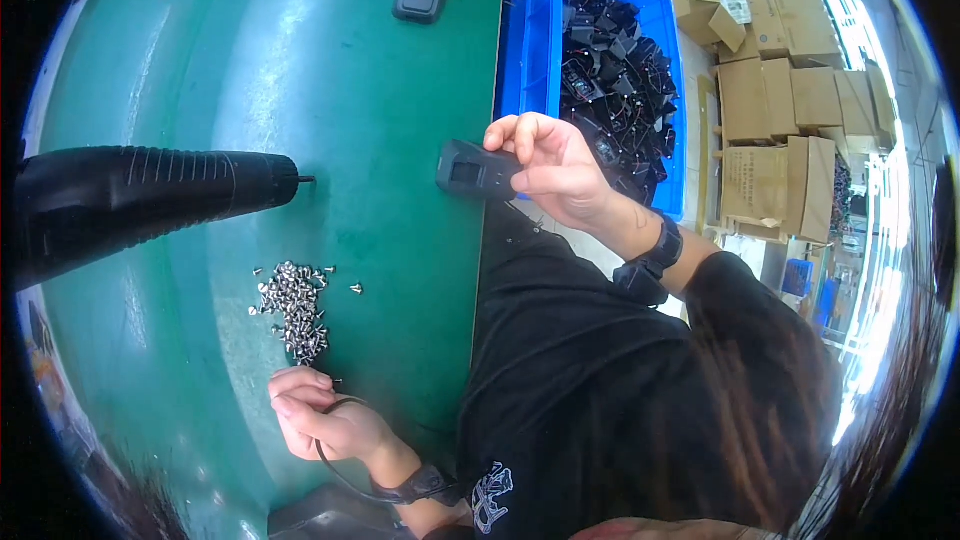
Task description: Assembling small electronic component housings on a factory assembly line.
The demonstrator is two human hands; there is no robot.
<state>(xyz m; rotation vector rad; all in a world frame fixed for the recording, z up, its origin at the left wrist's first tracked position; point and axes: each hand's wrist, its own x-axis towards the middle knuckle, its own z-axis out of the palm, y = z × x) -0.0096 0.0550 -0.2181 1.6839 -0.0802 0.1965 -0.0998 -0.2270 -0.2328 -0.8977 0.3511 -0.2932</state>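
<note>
We pinch a dark grey, rectangular plastic casing (pixel 466 171) in our right hand (pixel 562 168) near the edge of a green tabletop (pixel 390 90). Our left hand (pixel 328 422) curls beside heaped small silver metal screws (pixel 293 312); a black cylindrical power screwdriver (pixel 180 185) points toward us.

The tabletop (pixel 375 90) leaves passage between screwdriver (pixel 180 183) and held device (pixel 470 171), with a screw pile (pixel 297 312) obstructing one side.
</note>
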